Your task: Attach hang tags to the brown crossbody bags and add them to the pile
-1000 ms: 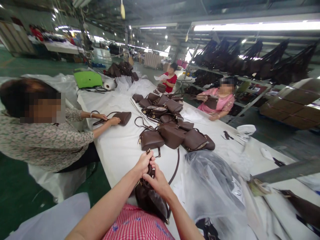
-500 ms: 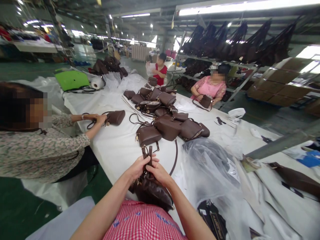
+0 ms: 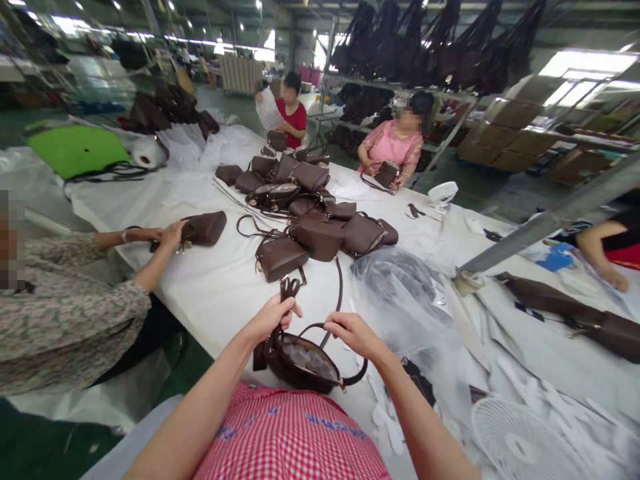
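Observation:
Close to my body on the white table point(image 3: 220, 313) sits a dark brown handbag point(image 3: 305, 365), its top open and pale stuffing showing inside. My left hand point(image 3: 276, 316) is closed around a gathered bundle of its strap above the bag's left end. Held out to the right, my right hand point(image 3: 353, 331) pinches the bag's strap, which loops down to the bag's right end. Just beyond my hands lies another brown handbag point(image 3: 283, 259), at the near side of a pile of brown handbags point(image 3: 320, 237).
Clear plastic bags point(image 3: 400, 293) lie right of my hands, near a white fan point(image 3: 520, 440). At left, a co-worker's hands point(image 3: 167, 235) hold a brown bag. Two people work across the table. A metal post point(image 3: 545, 213) slants across the right side.
My hands were together at the strap; now my right hand has moved right, drawing part of it into a loop. The bag's open top now shows. The view has shifted right.

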Motion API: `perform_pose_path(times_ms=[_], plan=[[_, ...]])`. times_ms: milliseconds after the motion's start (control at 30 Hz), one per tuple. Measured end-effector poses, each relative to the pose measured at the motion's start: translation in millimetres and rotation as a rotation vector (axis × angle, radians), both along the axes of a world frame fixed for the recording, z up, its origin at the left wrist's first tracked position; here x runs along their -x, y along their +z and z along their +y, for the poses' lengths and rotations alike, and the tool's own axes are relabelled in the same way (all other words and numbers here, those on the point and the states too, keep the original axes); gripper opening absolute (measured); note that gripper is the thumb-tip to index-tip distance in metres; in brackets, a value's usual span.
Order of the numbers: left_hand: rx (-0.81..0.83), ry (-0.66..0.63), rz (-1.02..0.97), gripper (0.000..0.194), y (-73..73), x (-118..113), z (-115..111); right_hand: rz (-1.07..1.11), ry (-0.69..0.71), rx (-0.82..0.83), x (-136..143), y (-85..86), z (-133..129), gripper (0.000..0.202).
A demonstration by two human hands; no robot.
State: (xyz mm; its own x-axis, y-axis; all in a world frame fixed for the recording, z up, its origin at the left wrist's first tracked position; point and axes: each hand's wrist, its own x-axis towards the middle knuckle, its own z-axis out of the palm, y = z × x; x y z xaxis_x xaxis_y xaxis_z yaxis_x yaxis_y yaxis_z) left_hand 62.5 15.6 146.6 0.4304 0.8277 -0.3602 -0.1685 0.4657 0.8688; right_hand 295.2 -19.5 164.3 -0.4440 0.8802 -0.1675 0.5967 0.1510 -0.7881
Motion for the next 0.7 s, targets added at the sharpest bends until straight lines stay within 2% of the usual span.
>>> perform_pose_path(times_ms=[67,167,233,300,400,467,533,600,700], plan=[[-0.026,-0.168,0.072,0.033,4.5,-17,-6,-0.109,0.008,-0.1,15,5.2,3,0.025],[0.017,-0.325,0.075,0.036,8.3,-30,-12,-0.236,-0.04,-0.194,33,7.9,5,0.019],[0.056,-0.394,0.08,0.036,8.5,-28,-12,-0.248,-0.091,-0.206,30,3.4,4,0.017],[0.077,-0.394,0.118,0.036,7.4,-20,-8,-0.208,-0.162,-0.226,12,-6.4,2,0.018],[0.103,-0.302,0.13,0.041,4.4,-4,-1,-0.25,-0.373,-0.194,-37,-29.3,-13,0.018],[0.128,-0.213,0.053,0.043,1.7,4,2,-0.421,-0.509,-0.034,-70,-49.0,-34,0.025],[0.151,-0.131,-0.04,0.042,-1.4,10,2,-0.521,-0.553,0.09,-91,-71.8,-60,0.028],[0.178,-0.08,-0.092,0.042,-4.6,13,-1,-0.565,-0.549,0.161,-95,-96.4,-84,0.025],[0.235,-0.08,-0.096,0.042,-8.0,14,-5,-0.618,-0.557,0.208,-74,-131.3,-108,0.023]])
